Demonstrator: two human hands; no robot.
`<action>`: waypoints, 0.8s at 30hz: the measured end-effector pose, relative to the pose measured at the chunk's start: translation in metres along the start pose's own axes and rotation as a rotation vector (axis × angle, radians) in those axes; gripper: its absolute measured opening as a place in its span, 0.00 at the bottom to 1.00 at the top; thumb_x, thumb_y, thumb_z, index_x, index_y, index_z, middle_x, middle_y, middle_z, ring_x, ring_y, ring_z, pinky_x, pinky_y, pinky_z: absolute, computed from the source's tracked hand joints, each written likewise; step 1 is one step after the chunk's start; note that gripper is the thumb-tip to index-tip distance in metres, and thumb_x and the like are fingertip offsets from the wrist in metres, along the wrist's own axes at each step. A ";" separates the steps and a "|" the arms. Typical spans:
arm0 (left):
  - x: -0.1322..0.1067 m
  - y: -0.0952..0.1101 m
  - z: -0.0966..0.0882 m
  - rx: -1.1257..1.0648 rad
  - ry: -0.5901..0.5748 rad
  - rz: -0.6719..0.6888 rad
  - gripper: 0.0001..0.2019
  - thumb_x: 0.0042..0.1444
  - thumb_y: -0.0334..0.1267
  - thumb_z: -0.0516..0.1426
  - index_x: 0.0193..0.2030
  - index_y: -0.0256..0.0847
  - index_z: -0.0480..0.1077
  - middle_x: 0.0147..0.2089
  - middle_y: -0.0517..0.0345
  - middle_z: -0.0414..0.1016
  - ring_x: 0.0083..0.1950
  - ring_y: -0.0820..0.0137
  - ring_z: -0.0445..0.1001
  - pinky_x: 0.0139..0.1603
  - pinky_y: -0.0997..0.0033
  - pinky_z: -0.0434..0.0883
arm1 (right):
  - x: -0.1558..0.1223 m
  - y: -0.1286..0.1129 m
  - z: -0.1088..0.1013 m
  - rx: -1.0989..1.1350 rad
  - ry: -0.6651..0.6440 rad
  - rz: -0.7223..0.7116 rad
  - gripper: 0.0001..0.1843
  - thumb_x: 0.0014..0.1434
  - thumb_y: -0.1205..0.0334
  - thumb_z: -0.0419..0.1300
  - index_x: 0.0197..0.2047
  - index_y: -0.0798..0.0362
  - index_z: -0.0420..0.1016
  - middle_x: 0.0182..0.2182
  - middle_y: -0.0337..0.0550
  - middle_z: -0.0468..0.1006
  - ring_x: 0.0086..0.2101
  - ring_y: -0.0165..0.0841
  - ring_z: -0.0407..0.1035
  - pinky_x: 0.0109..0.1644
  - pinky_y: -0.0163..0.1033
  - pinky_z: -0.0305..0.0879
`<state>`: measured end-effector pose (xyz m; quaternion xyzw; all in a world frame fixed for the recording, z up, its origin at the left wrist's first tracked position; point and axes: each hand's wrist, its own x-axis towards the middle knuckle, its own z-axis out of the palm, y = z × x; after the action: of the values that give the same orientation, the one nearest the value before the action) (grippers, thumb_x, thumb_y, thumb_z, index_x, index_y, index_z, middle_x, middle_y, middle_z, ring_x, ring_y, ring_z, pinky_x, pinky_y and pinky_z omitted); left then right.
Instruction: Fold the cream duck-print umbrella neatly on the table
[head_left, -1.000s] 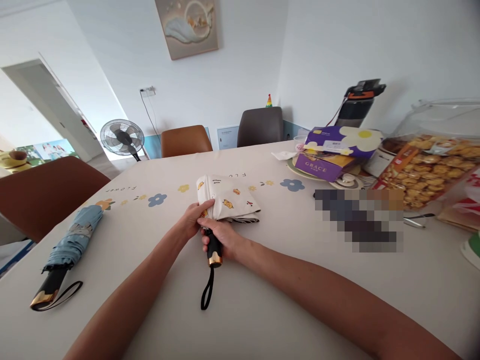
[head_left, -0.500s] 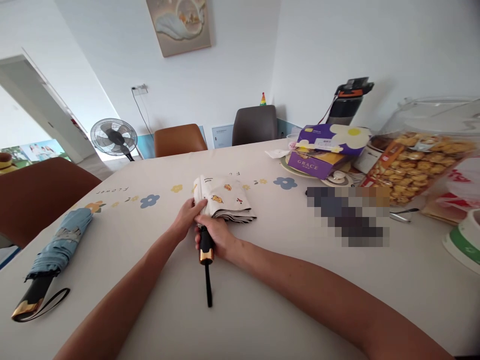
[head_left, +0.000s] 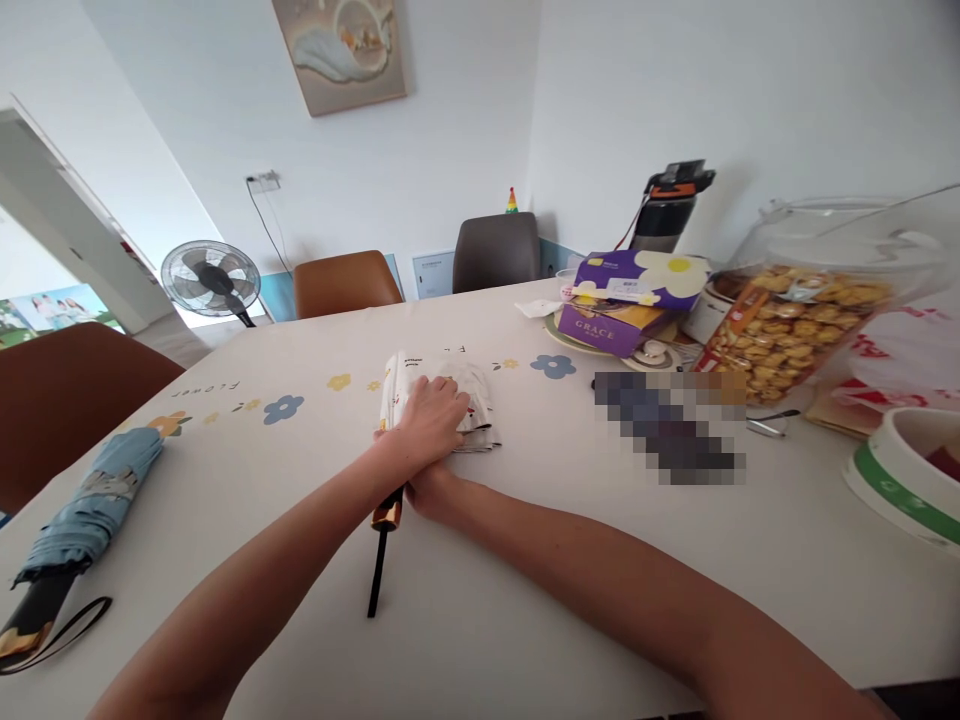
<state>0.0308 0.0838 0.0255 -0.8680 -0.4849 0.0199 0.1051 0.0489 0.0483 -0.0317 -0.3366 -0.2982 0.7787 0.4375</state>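
Note:
A folded white umbrella (head_left: 474, 399) with small cartoon prints lies in the middle of the table (head_left: 525, 600). My left hand (head_left: 433, 418) rests flat on its canopy, fingers stretched over the fabric. My right hand (head_left: 429, 491) sits underneath my left wrist and grips the black handle (head_left: 388, 511) with its gold ring; most of its fingers are hidden. The black wrist strap (head_left: 375, 575) trails toward me on the cloth.
A folded blue umbrella (head_left: 82, 510) lies at the table's left edge. At the right stand a purple box (head_left: 615, 325), a clear jar of snacks (head_left: 802, 320), a white bowl (head_left: 900, 470) and a bottle (head_left: 664, 210). Chairs (head_left: 345, 283) ring the far side; a fan (head_left: 210, 280) stands behind.
My left hand has slid from the umbrella's near end up onto the canopy and flattened on it. The handle has turned slightly, and the view has shifted right.

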 end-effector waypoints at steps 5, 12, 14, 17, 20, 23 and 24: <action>0.010 0.001 0.005 -0.008 0.098 -0.104 0.08 0.51 0.29 0.52 0.36 0.38 0.71 0.37 0.48 0.69 0.42 0.61 0.64 0.39 0.62 0.59 | 0.004 0.002 -0.003 0.138 -0.083 -0.028 0.03 0.55 0.67 0.56 0.31 0.49 0.65 0.34 0.32 0.74 0.39 0.27 0.67 0.36 0.29 0.66; -0.007 -0.021 -0.002 -0.498 0.474 -0.399 0.11 0.57 0.41 0.50 0.38 0.48 0.74 0.40 0.59 0.71 0.45 0.67 0.68 0.38 0.70 0.61 | -0.003 -0.004 0.006 0.146 -0.061 0.029 0.02 0.53 0.67 0.55 0.32 0.55 0.65 0.21 0.38 0.69 0.23 0.30 0.67 0.23 0.33 0.66; -0.013 -0.030 -0.003 -0.642 0.520 -0.415 0.10 0.55 0.41 0.52 0.38 0.48 0.75 0.40 0.61 0.72 0.44 0.69 0.69 0.39 0.72 0.62 | -0.004 -0.006 0.007 0.104 -0.069 0.098 0.04 0.51 0.66 0.57 0.30 0.57 0.64 0.18 0.38 0.67 0.19 0.32 0.66 0.20 0.38 0.67; -0.020 -0.040 -0.006 -0.890 0.516 -0.376 0.09 0.52 0.39 0.54 0.35 0.45 0.76 0.39 0.60 0.73 0.42 0.70 0.70 0.41 0.74 0.64 | -0.004 -0.007 0.006 0.079 -0.061 0.166 0.07 0.52 0.65 0.58 0.30 0.58 0.62 0.19 0.38 0.66 0.18 0.33 0.68 0.19 0.40 0.69; -0.028 -0.049 -0.010 -1.044 0.683 -0.479 0.09 0.50 0.36 0.54 0.33 0.41 0.75 0.37 0.59 0.73 0.40 0.70 0.70 0.41 0.75 0.65 | -0.003 -0.006 0.003 0.108 -0.085 0.150 0.08 0.52 0.64 0.59 0.31 0.58 0.62 0.21 0.38 0.67 0.19 0.31 0.68 0.22 0.42 0.72; -0.042 -0.058 -0.009 -1.103 1.028 -0.698 0.08 0.49 0.37 0.53 0.34 0.40 0.72 0.30 0.62 0.71 0.34 0.73 0.68 0.35 0.76 0.66 | -0.005 -0.004 0.001 0.138 -0.132 0.124 0.09 0.52 0.63 0.60 0.33 0.58 0.64 0.21 0.37 0.66 0.19 0.29 0.67 0.25 0.43 0.74; -0.047 -0.062 -0.007 -1.143 1.094 -0.761 0.08 0.49 0.38 0.54 0.34 0.40 0.71 0.29 0.63 0.69 0.32 0.75 0.67 0.32 0.77 0.66 | -0.005 -0.005 0.001 0.145 -0.143 0.124 0.09 0.51 0.63 0.60 0.34 0.57 0.64 0.21 0.36 0.66 0.19 0.28 0.66 0.25 0.44 0.74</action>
<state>-0.0451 0.0743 0.0414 -0.4550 -0.5588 -0.6813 -0.1286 0.0528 0.0454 -0.0265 -0.2656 -0.2500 0.8459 0.3892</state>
